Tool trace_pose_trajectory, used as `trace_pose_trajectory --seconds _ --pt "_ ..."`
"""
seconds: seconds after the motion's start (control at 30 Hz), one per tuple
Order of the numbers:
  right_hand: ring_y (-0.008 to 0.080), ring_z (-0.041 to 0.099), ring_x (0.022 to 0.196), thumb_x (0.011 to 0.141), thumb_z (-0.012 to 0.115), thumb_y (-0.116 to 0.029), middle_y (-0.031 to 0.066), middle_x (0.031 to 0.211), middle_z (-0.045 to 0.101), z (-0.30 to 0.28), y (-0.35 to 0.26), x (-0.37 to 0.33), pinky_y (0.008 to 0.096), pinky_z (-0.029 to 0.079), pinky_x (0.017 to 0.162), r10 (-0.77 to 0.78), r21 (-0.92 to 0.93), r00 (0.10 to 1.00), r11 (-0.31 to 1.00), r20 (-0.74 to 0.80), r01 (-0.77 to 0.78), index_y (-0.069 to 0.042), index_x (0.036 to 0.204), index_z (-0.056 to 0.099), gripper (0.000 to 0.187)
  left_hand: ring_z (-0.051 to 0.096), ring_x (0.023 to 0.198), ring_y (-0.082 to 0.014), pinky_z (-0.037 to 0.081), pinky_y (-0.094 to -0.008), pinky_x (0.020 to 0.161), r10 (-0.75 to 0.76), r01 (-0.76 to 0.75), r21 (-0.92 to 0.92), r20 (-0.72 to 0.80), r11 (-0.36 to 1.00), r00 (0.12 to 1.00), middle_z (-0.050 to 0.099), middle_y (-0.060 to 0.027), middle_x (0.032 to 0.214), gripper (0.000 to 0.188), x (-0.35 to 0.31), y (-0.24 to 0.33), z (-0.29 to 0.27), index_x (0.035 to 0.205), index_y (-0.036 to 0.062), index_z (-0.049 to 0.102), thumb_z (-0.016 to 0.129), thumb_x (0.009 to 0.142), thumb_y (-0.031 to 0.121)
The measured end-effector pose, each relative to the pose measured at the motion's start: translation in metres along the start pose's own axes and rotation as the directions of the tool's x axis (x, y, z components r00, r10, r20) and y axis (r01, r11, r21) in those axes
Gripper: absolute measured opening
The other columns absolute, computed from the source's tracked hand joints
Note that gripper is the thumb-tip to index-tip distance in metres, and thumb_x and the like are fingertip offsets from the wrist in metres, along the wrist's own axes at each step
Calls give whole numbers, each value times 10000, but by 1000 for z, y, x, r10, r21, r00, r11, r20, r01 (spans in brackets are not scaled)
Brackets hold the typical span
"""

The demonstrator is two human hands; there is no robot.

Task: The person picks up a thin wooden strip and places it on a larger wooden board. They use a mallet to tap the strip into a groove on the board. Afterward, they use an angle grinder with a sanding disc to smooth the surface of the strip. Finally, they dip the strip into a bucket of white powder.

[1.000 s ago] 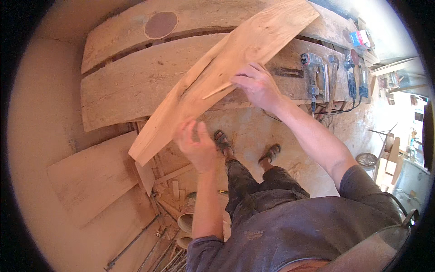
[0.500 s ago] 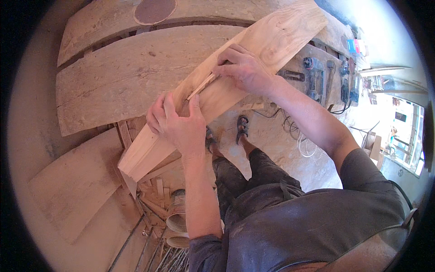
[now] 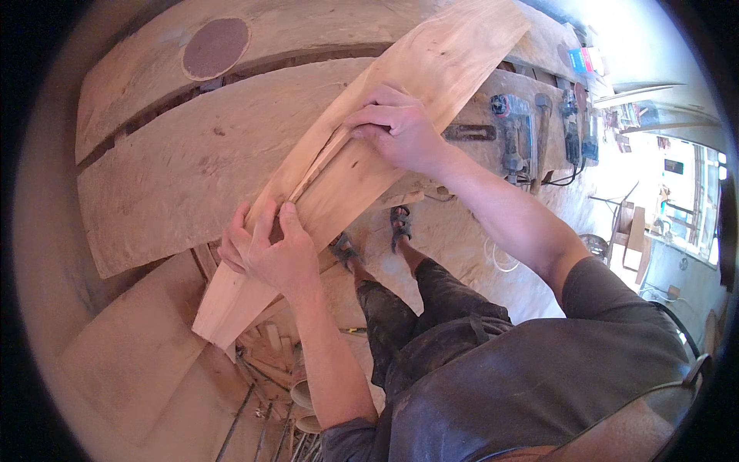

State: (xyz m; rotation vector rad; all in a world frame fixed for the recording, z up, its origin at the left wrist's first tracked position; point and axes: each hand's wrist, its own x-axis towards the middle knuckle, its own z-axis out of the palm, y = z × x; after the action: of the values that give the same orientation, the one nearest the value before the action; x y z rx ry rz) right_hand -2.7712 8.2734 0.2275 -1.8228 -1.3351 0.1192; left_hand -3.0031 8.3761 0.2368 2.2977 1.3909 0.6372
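A long pale wooden board (image 3: 431,69) runs on a slant from lower left to upper right, over the edge of a plank workbench (image 3: 177,169). A thin strip of wood lies along the board's face between my hands. My left hand (image 3: 265,250) grips the board near its lower end, fingers curled over the edge and the strip's near end. My right hand (image 3: 392,127) presses down on the board's middle, fingers on the strip's far end. My legs and sandalled feet stand below the board.
A round brown sanding disc (image 3: 215,48) lies on the bench at the back. Several power tools (image 3: 531,127) with cables lie to the right. Offcuts and metal rods (image 3: 262,416) litter the floor, beside a flat panel (image 3: 131,354) at the lower left.
The board has come nearer and lower in view. My left hand has slid along it to the strip's near end. My right hand stays pressed on the middle.
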Motion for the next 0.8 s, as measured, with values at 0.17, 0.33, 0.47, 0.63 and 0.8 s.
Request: trace_pose_trajectory --seconds 0.17,0.33,0.47,0.63,0.8 --pt "258 615 882 741 767 32 65 905 645 4 -2 7 360 517 753 -4 16 999 1000 34 3 -90 931 775 225 441 1241 -326 242 -483 1164 -7 7 -56 5 998 1000 625 -35 1251 92 -1 3 -1 837 102 788 757 813 186" --pt "277 615 877 744 758 40 75 890 630 4 2 11 373 519 745 -29 12 997 1000 71 28 -85 934 764 228 465 1218 -342 299 -504 1122 67 -68 -39 -22 997 997 623 -59 1251 93 1 4 0 783 86 749 748 825 170" --pt "280 636 894 758 747 45 78 923 653 2 2 12 385 531 768 1 27 999 1000 39 -2 -82 1033 746 302 481 1203 -354 364 -517 1062 187 -188 -45 -16 981 982 615 -97 1255 95 4 6 9 800 76 730 768 821 160" --pt "178 671 923 842 713 26 70 1000 705 -26 -9 -7 323 552 839 315 137 942 944 -117 -299 -56 1121 722 291 487 1200 -365 408 -489 1021 188 -188 -18 29 982 982 591 -125 1265 123 7 14 8 834 63 731 799 813 162" --pt "142 679 909 869 702 36 71 973 738 -84 31 -90 269 536 841 532 179 647 829 -546 -530 -25 1048 742 193 497 1196 -369 450 -465 981 281 -278 -65 39 958 959 582 -138 1273 102 11 29 14 870 48 740 787 828 128"
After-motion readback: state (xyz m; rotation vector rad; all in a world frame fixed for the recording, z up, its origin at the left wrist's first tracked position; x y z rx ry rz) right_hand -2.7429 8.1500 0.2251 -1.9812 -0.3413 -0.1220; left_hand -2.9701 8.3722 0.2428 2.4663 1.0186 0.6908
